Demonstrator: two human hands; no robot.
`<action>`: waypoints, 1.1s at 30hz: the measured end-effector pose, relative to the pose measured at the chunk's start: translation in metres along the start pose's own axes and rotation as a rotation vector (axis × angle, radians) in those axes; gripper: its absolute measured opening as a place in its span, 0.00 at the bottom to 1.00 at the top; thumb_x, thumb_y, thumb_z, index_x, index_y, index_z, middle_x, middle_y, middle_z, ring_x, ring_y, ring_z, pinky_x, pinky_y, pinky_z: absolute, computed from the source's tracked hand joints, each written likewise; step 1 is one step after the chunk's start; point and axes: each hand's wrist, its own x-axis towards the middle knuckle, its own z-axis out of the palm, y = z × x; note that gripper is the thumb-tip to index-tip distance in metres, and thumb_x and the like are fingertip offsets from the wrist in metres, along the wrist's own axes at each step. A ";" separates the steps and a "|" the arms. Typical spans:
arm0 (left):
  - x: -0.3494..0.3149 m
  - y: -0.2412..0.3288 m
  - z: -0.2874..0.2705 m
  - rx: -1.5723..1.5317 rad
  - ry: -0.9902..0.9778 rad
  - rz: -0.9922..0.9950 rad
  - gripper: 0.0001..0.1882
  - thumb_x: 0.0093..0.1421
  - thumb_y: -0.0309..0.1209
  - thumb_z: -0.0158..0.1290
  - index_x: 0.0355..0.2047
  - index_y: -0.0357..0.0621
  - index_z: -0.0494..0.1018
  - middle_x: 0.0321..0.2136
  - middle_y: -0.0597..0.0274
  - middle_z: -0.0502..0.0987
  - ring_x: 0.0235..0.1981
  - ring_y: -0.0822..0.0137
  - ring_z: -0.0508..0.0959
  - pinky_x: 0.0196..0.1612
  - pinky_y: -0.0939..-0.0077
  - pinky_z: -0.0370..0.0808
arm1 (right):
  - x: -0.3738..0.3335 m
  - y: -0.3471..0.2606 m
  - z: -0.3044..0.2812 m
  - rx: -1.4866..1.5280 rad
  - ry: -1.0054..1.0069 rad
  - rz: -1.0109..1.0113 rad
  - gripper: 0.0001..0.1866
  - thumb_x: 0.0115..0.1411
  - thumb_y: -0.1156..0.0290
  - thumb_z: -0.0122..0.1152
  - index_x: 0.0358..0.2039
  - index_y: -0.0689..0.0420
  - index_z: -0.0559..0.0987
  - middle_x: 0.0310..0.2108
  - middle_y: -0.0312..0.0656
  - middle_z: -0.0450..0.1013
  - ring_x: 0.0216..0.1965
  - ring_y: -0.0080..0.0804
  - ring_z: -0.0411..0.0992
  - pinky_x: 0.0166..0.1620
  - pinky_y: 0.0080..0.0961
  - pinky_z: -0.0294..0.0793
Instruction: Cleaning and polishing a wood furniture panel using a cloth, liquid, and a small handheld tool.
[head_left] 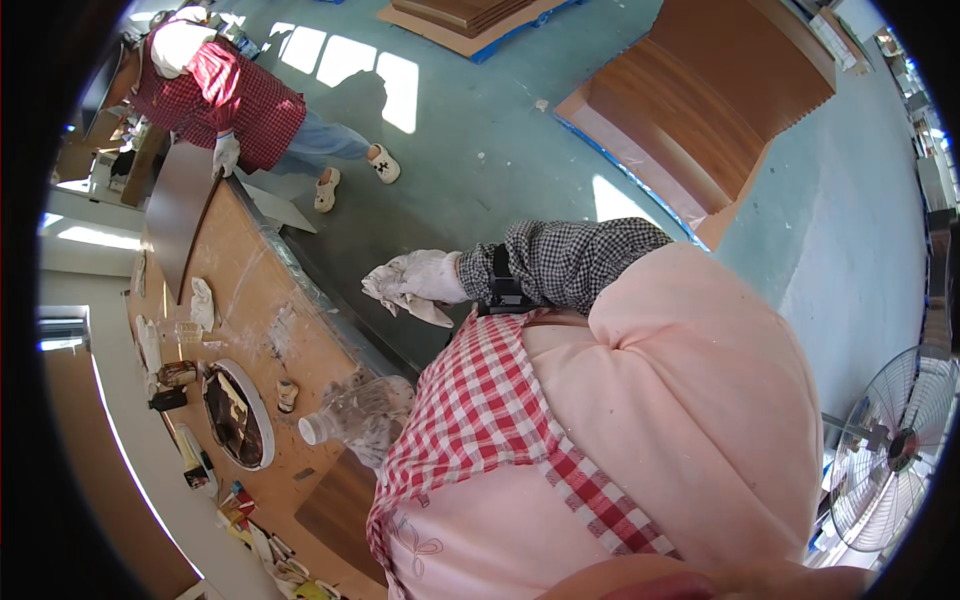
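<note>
My right hand, in a white glove, is held out past the table's edge with its fingers curled. A crumpled off-white cloth seems bunched in them, though it blends with the glove. A checked sleeve and a black wrist strap cover that forearm. My left hand is out of view. By my apron, a clear plastic bottle with a white cap stands near the table's edge. Beyond it sits a round white tub with dark brown liquid inside and a pale piece across it. A wood-brown panel lies partly beneath my body.
A co-worker in a checked vest grips a dark brown board at the table's far end. Brushes and tools line the worktable. Stacked brown panels rest on the floor. A large fan stands at right.
</note>
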 end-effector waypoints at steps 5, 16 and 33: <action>0.016 0.004 -0.007 0.311 -0.072 0.089 0.29 0.63 0.39 0.56 0.60 0.43 0.62 0.52 0.59 0.75 0.51 0.61 0.76 0.53 0.64 0.75 | 0.010 0.017 0.023 0.276 0.083 -0.151 0.16 0.71 0.56 0.48 0.42 0.54 0.78 0.34 0.39 0.75 0.40 0.31 0.73 0.45 0.30 0.71; 0.003 -0.007 -0.002 -0.029 0.000 0.107 0.40 0.48 0.33 0.70 0.59 0.43 0.62 0.48 0.62 0.75 0.47 0.68 0.77 0.50 0.72 0.75 | 0.061 0.058 0.048 0.580 -0.248 0.040 0.14 0.68 0.67 0.56 0.50 0.57 0.75 0.38 0.40 0.77 0.42 0.30 0.75 0.47 0.26 0.73; -0.023 0.026 -0.003 0.339 0.293 0.235 0.26 0.54 0.30 0.64 0.52 0.45 0.68 0.47 0.64 0.75 0.44 0.69 0.77 0.48 0.71 0.74 | 0.126 0.030 0.090 0.837 -0.479 0.097 0.07 0.70 0.65 0.54 0.41 0.54 0.75 0.24 0.33 0.71 0.21 0.22 0.67 0.24 0.21 0.69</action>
